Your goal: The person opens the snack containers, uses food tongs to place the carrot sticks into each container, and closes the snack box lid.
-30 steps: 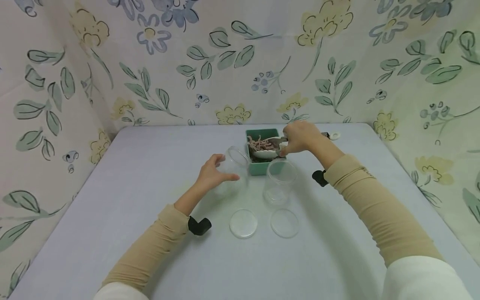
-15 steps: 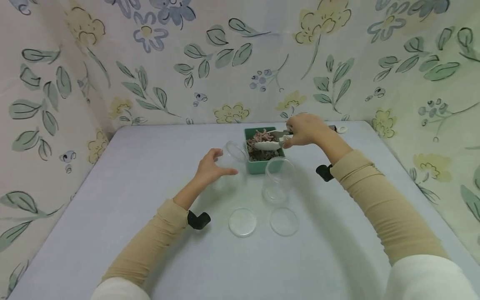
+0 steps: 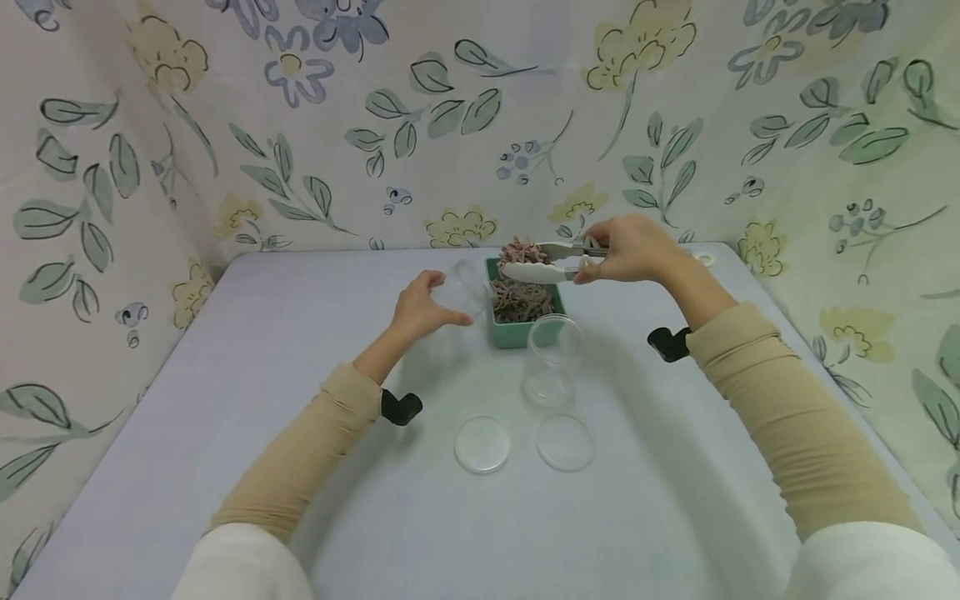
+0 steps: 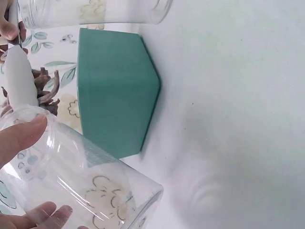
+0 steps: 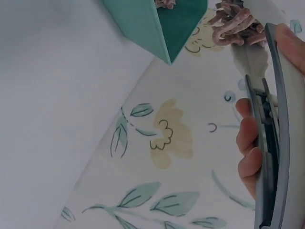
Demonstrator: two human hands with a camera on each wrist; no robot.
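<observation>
My left hand (image 3: 422,310) grips a clear plastic jar (image 4: 71,176), which is tilted with its mouth toward the green box (image 3: 517,336). Thumb and fingertips press on the jar's sides. My right hand (image 3: 633,248) holds tongs (image 3: 528,272) with white tips and metal handles. Between the tips is a clump of curly pinkish-brown strips (image 3: 521,251), raised over the back of the box. More brownish strips (image 3: 522,300) lie inside the box. In the left wrist view the tong tip and clump show just past the jar's mouth.
A second clear jar (image 3: 551,379) stands upright in front of the box. Two round clear lids (image 3: 482,445) lie flat nearer the front of the white table (image 3: 247,375). A small white ring (image 3: 703,258) sits by the back right edge. Flowered cloth (image 3: 450,125) hangs behind.
The tongs have risen out of the box with a clump of strips and moved back a little. My left hand has lifted the jar slightly and tilted it more toward the box.
</observation>
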